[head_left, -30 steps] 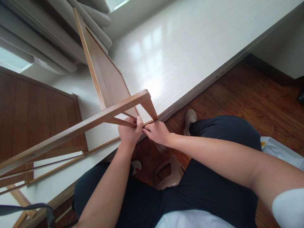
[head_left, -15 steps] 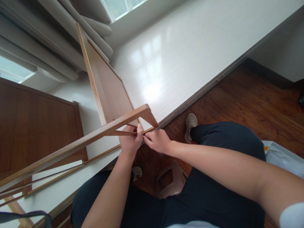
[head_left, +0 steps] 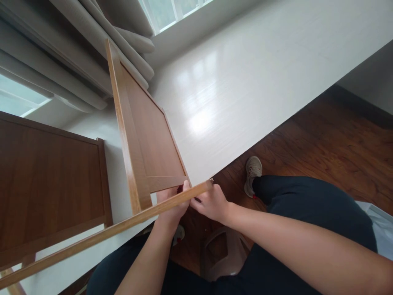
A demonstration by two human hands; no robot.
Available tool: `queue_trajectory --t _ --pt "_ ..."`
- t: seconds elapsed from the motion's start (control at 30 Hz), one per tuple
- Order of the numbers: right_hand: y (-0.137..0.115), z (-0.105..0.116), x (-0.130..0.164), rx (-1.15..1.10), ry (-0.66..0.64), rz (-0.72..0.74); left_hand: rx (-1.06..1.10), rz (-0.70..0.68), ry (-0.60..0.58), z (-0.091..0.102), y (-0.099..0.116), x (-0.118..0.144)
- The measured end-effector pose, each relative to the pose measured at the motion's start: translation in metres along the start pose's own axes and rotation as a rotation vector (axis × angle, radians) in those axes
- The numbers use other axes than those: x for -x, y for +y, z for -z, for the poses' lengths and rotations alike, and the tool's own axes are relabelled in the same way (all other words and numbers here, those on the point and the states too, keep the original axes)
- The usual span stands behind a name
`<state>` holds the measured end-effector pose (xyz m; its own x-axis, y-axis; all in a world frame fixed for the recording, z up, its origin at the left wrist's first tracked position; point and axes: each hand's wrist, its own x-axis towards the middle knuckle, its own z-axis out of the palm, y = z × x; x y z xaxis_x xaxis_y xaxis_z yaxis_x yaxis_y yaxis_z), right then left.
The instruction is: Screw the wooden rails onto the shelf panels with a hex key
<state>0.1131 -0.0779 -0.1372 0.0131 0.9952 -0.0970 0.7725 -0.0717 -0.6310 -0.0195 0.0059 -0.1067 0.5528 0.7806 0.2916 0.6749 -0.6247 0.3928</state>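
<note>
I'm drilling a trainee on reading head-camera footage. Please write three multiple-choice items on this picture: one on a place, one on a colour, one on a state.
1. Where is the light tan wooden framed panel in relation to the hands?
A. flat on the floor behind the person
B. standing up just beyond the hands
C. under the stool

2. What colour is the floor strip under the beige shoe?
A. dark reddish brown
B. grey
C. green

3. How is the left hand engaged?
A. hanging free
B. resting on the knee
C. fingers wrapped over the long light wooden rail

Answers:
1 B: the panel rises from the rail, right above both hands.
2 A: the shoe rests on dark reddish-brown boards beside the white floor.
3 C: the fingers curl over the rail's edge, with the right hand at the rail's end.
</note>
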Motion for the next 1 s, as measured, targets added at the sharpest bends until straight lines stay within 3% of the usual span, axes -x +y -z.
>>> queue_trajectory --t 0.13,0.3,0.5,0.8,1.0 --pt "0.000 0.006 -0.002 -0.031 -0.033 0.042 -0.041 0.043 -0.003 -0.001 0.001 0.003" --pt "0.000 0.007 -0.003 -0.196 -0.046 0.018 -0.094 -0.009 0.121 -0.001 0.003 0.005" --pt "0.002 -0.002 -0.002 -0.152 0.013 0.040 -0.077 0.002 0.107 0.001 0.005 0.003" --pt "0.001 0.002 0.000 -0.092 -0.023 0.023 -0.092 0.063 0.122 -0.004 0.010 -0.002" --pt "0.001 0.000 0.001 -0.114 -0.027 -0.043 -0.115 -0.068 0.099 -0.008 -0.005 0.000"
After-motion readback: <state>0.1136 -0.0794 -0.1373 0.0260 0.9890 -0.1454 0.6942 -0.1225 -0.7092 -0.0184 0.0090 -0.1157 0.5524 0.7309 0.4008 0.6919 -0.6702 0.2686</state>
